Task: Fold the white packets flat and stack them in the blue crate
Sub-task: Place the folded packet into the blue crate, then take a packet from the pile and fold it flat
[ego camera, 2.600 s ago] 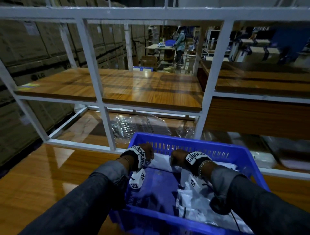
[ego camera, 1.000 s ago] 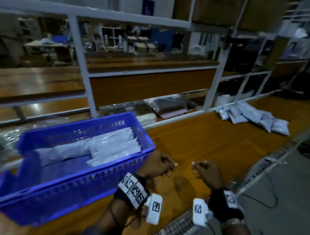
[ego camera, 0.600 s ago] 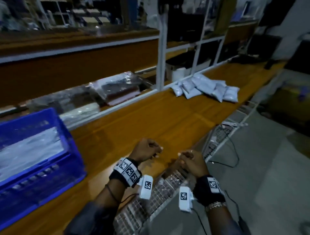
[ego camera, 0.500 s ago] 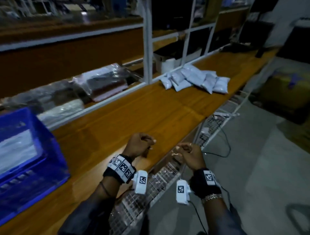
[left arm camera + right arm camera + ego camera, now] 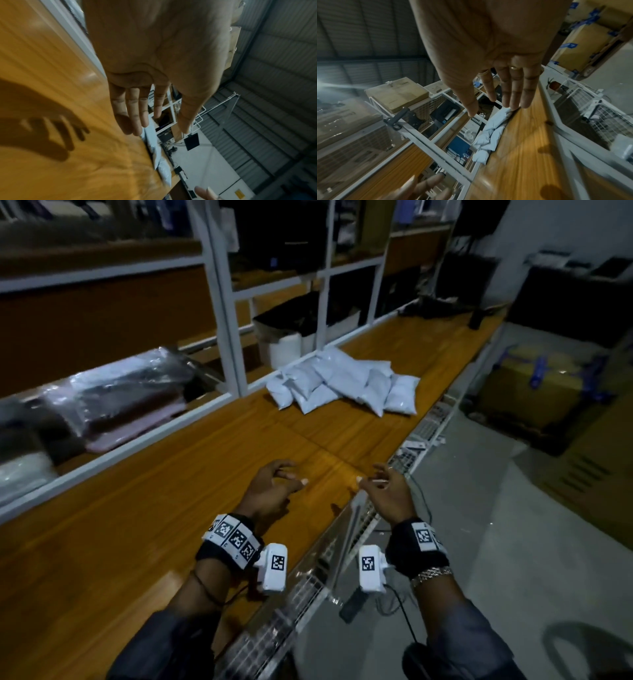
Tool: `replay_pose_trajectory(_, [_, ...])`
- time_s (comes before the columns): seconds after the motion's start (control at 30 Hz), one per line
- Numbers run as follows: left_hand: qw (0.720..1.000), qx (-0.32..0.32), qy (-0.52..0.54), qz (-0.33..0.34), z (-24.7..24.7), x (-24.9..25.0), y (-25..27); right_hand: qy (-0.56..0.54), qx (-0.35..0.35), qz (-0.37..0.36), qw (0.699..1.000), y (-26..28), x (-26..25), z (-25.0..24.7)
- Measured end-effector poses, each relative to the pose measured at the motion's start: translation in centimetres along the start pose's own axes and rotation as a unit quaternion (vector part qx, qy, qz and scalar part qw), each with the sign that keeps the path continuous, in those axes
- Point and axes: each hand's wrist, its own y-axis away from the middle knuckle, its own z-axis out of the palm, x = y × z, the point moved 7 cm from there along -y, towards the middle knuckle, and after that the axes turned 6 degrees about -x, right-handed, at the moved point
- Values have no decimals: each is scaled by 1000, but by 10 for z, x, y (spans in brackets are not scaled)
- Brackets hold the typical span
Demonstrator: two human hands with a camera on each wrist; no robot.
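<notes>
Both hands, left hand (image 5: 270, 491) and right hand (image 5: 387, 494), hover empty with loose fingers above the bench (image 5: 171, 491); puffy white packets (image 5: 346, 381) lie piled well ahead.

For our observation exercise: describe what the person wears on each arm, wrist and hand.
Both arms have dark grey sleeves. The left hand has a black wristband with square black-and-white markers, a white camera block and a thin dark cord. The right hand has the same band and block, a cable, a metal link bracelet and gold rings.
</notes>
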Motion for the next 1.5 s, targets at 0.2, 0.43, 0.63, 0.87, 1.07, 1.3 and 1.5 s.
replay_pose_trajectory(0.2, [989, 11, -101, 111, 14, 67, -96, 40, 11, -43, 998, -89, -41, -34])
replay_pose_trajectory(0.43, [913, 81, -299, 265, 43, 94, -180, 67, 12, -22, 997, -171, -33, -66])
replay_pose_trajectory(0.63, [902, 70, -340, 258, 75, 79, -256, 79, 41, 1, 996, -275, -18, -101])
replay_pose_trajectory(0.87, [914, 26, -353, 201, 110, 84, -339, 199, 91, 49, 975, -393, 5, -130])
replay_pose_trajectory(1.07, [912, -16, -365, 184, 136, 97, -395, 265, 71, 140, 952, -438, 37, -121])
replay_pose_trajectory(1.3, [919, -54, -332, 208, 173, 102, -434, 247, 77, 172, 951, -448, 65, -112])
replay_pose_trajectory(1.5, [927, -64, -313, 196, 183, 109, -443, 179, 108, 52, 977, -440, 56, -141])
